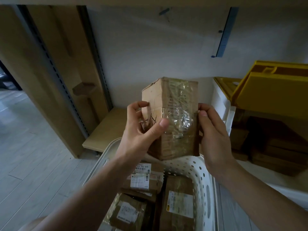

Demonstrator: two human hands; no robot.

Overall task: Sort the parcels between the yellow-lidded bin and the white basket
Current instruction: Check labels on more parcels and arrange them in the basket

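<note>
Both hands, left hand [141,129] and right hand [215,139], fingers gripping taped parcel [171,117], label illegible, white basket [196,170] cropped below

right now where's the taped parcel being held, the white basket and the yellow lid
taped parcel [173,104]: head view, on its taped cardboard face above the hands
white basket [198,174]: head view, on its perforated right wall
yellow lid [270,95]: head view, on the raised lid's flat panel

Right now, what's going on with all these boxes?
A person is sorting parcels. Both hands hold one taped cardboard parcel up above the white basket: the left hand grips its left side, the right hand its right edge. More labelled parcels lie in the basket. The yellow-lidded bin stands open to the right, with boxes inside.
</note>
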